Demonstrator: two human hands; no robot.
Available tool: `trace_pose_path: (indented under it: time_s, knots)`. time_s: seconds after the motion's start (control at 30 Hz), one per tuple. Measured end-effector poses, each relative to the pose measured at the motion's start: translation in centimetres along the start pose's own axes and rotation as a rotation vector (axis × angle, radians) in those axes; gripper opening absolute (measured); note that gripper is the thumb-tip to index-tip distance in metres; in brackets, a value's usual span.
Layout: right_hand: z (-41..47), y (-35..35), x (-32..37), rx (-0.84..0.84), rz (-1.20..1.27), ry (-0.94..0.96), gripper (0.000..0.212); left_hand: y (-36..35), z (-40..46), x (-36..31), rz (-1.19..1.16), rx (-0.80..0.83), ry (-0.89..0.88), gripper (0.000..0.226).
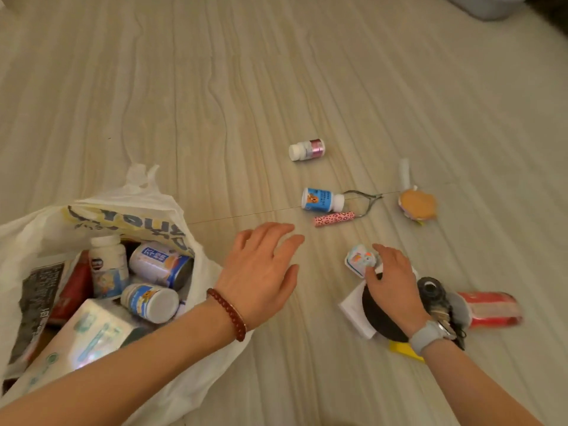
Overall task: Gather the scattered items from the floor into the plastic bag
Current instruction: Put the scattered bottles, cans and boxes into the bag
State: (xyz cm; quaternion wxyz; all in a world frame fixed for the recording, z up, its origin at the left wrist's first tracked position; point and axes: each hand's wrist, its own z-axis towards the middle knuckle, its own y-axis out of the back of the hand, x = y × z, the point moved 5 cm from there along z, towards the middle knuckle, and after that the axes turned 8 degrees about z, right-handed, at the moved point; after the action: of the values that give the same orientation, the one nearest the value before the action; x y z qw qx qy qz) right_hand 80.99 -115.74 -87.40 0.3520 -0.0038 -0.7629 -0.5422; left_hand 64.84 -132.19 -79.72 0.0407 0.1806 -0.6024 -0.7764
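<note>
The white plastic bag (147, 199) lies open at the left, holding several bottles, cans and packets. My left hand (261, 272) hovers just right of the bag with fingers spread and straight, holding nothing. My right hand (395, 284) rests over a black disc (379, 319), thumb and forefinger touching the right edge of a small pastel packet (359, 259). Farther out lie a blue-labelled bottle (319, 199), a white bottle with pink glitter (307, 149), a pink leopard-print tube (334, 218), metal nippers (365, 199) and an orange round pad (418, 205).
Under and beside my right hand sit a white paper piece (353, 310), a yellow item (405, 350), a black roll with keys (431, 290) and a red packet (491, 309). A white tube (404, 173) lies behind the orange pad. A grey object (488, 4) fills the far right corner.
</note>
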Motion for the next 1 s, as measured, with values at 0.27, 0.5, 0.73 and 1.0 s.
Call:
trace_pose_path:
  time_s: [0.27,0.5,0.73,1.0]
  knots:
    - [-1.5,-0.7,-6.4,0.16,-0.309,-0.168,0.083,-14.8,1.8,-7.2,-0.208,0.777,0.252,0.053]
    - [-1.6,-0.3,-7.8,0.226,-0.122,-0.232,0.058,-18.9,-0.2,-9.9,-0.199,0.668,0.245,0.044]
    - [-3.0,-0.6,-8.2,0.088,-0.002,-0.261,0.048,-18.9,-0.8,-10.0,-0.465,0.545,0.392,0.03]
    - [-4.1,-0.7,-8.5,-0.025,0.272,-0.372,0.055,-18.3,-1.5,-11.8,-1.034,0.611,0.633,0.042]
